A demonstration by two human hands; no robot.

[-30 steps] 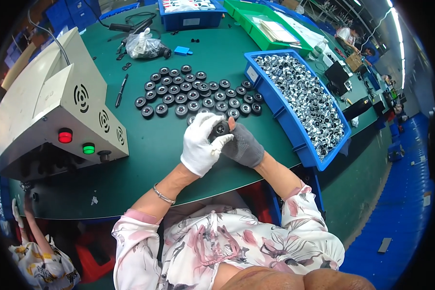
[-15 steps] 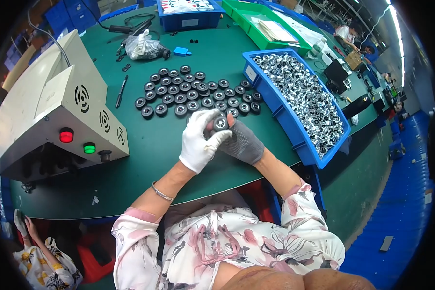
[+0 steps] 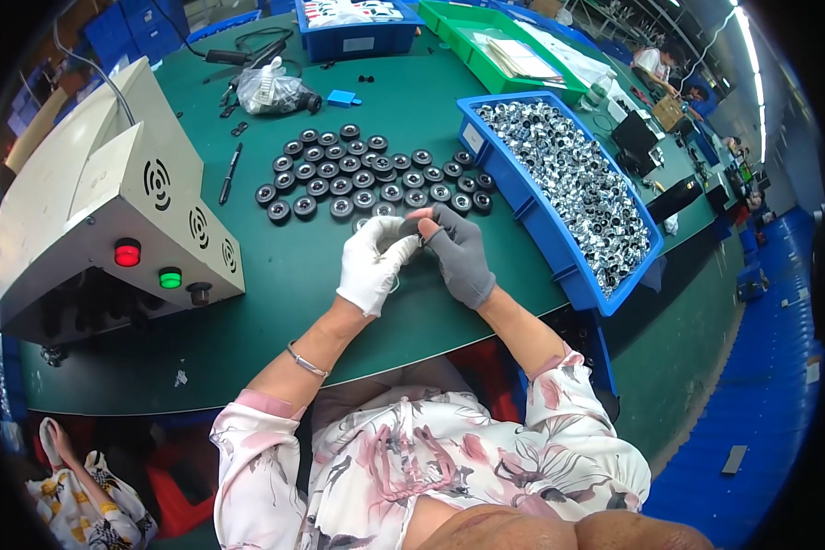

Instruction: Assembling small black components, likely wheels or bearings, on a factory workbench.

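Observation:
My left hand (image 3: 368,268), in a white glove, and my right hand (image 3: 464,264), in a grey glove with bare fingertips, meet above the near side of the green table. Between their closed fingertips is a small black wheel (image 3: 412,225), turned nearly edge-on and mostly covered by the fingers. Just beyond my hands lie several more black wheels (image 3: 341,185) with silvery centres, spread in a loose cluster. To the right of them stands a blue bin (image 3: 585,291) heaped with shiny metal-coloured small parts (image 3: 568,174).
A beige machine (image 3: 110,192) with red and green lamps takes up the left. A black pen (image 3: 231,174), a bagged bundle (image 3: 270,90) and a small blue block (image 3: 343,98) lie farther back. Blue and green trays (image 3: 486,64) line the far side. Another person's hand (image 3: 57,443) shows lower left.
The wheel has turned from face-up to nearly edge-on in my fingers. My right hand has rolled over, its back now upward; my left hand has shifted slightly.

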